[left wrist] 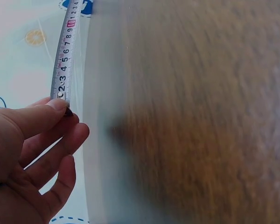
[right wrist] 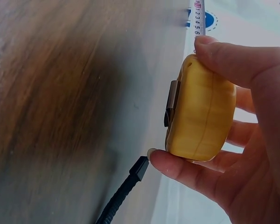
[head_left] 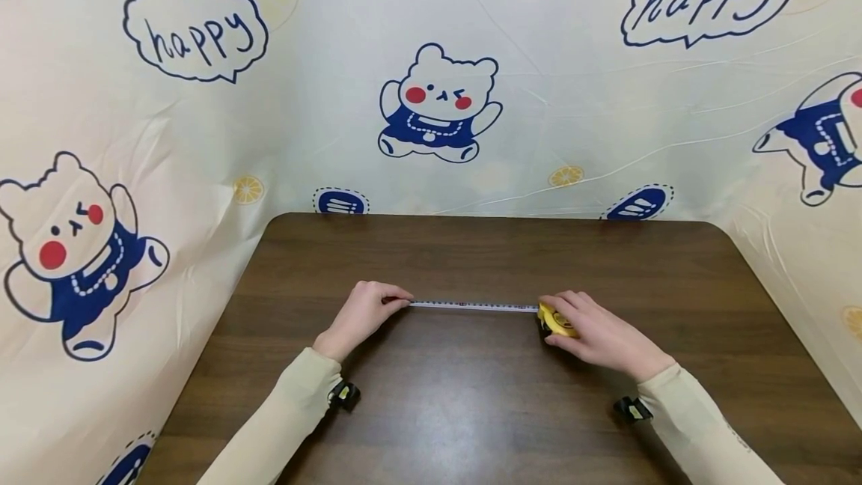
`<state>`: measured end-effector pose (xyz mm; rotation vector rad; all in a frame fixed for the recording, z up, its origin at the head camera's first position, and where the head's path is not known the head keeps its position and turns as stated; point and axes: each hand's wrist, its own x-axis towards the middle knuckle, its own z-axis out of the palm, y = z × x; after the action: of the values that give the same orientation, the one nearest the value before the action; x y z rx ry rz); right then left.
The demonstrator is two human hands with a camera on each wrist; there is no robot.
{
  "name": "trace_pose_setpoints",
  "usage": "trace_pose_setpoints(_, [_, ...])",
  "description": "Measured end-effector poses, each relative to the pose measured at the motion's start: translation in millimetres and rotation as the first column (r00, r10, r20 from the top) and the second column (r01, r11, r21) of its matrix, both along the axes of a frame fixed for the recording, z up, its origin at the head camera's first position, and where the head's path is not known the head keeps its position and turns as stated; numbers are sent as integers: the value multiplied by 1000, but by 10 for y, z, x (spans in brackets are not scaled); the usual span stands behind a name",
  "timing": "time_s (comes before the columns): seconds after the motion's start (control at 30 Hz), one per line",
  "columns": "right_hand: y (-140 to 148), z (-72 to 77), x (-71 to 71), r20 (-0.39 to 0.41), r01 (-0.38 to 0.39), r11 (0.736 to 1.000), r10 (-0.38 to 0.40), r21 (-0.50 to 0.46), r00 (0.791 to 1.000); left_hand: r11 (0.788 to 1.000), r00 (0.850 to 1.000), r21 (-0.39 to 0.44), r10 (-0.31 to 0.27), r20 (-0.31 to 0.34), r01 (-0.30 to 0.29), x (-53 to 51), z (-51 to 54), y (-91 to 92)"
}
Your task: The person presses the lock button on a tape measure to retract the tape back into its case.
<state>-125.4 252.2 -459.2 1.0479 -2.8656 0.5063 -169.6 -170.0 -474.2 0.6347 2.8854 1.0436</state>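
A yellow tape measure [head_left: 556, 319] is gripped in my right hand [head_left: 592, 329], with the thumb near the slot where the blade comes out in the right wrist view. Its white blade [head_left: 471, 306] runs straight out to the left, above the table. My left hand [head_left: 364, 310] pinches the blade's free end between thumb and forefinger; in the left wrist view the other fingers [left wrist: 60, 154] are loosely bent. Numbers on the blade [left wrist: 65, 51] show there. From the yellow case [right wrist: 203, 112] hangs a black strap [right wrist: 123, 191], and a dark clip sits on its side.
Below both hands lies a brown wooden table [head_left: 431, 410] with rounded far corners. A pale curtain [head_left: 323, 96] printed with bears and the word happy surrounds it at the back and sides. A small black device [head_left: 346, 395] is worn at each wrist.
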Motion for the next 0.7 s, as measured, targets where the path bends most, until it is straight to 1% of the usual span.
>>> trace_pose_setpoints(0.1, [-7,-7,11,-5,-2,1000,2,-3,1000,1000,1000,-3,-6,-8,5,-7,-9,22])
trace_pose_setpoints(0.3, [-33,-2,21,28,13,1000,-13,12,1000,1000,1000,3,-3,6,3,4,4,62])
trace_pose_setpoints(0.5, [-55,7,27,1,-2,1000,2,13,1000,1000,1000,9,-4,31,4,13,11,101])
trace_pose_setpoints(0.7, [-84,34,46,4,-4,1000,4,15,1000,1000,1000,19,-22,21,22,14,15,137])
